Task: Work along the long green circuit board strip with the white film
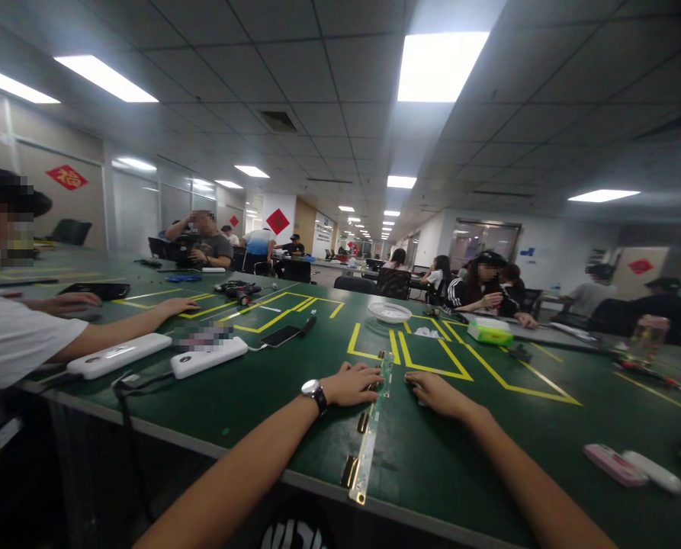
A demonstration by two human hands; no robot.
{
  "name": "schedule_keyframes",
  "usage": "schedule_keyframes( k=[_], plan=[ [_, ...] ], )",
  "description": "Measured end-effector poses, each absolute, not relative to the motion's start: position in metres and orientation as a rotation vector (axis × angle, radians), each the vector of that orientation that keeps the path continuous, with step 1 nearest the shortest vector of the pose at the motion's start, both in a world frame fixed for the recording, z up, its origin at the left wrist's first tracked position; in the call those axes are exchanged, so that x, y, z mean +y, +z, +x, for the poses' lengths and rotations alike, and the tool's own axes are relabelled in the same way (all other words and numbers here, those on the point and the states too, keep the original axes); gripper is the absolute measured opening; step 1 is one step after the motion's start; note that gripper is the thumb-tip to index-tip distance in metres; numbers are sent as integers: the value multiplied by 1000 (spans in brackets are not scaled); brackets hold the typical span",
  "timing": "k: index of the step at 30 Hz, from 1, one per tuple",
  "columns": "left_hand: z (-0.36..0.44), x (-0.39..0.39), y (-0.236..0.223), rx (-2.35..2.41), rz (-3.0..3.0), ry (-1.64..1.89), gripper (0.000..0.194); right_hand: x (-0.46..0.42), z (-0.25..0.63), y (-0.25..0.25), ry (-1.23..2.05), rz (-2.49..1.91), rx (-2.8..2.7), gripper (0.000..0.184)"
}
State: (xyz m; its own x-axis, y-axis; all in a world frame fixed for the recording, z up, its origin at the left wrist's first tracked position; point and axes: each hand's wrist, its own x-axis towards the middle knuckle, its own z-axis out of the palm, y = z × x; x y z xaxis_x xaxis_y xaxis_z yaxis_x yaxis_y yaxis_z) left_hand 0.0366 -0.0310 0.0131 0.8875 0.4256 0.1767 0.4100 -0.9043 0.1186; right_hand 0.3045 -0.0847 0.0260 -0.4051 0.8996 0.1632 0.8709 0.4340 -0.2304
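A long, narrow circuit board strip [367, 454] lies on the green table, running from near the front edge away from me. Dark, gold-edged tabs stick out along its left side. My left hand [351, 383], with a watch [316, 393] on the wrist, lies flat with fingers stretched out, their tips touching the far part of the board. To the right of the strip and apart from it, my right hand [436, 394] rests on the table with its fingers curled together. Whatever may be under those fingers is hidden.
Yellow tape outlines [437, 374] mark the green tabletop [271, 427]. Ahead stands a white round basket [390, 312]. White power strips [210, 357] and a phone [281, 337] lie left, near a co-worker's arm [128, 328]. A pink object [615, 465] lies right.
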Motion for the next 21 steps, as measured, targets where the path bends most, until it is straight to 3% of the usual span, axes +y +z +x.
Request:
schedule_keyframes(
  k=[6, 21],
  plan=[
    [37, -31, 14, 684, 2954, 243, 47, -88, 288, 24, 166, -1340, -2401, 40],
    [37, -33, 17, 709, 2975, 205, 44, -86, 295, 23, 176, -1333, -2428, 36]
  ],
)
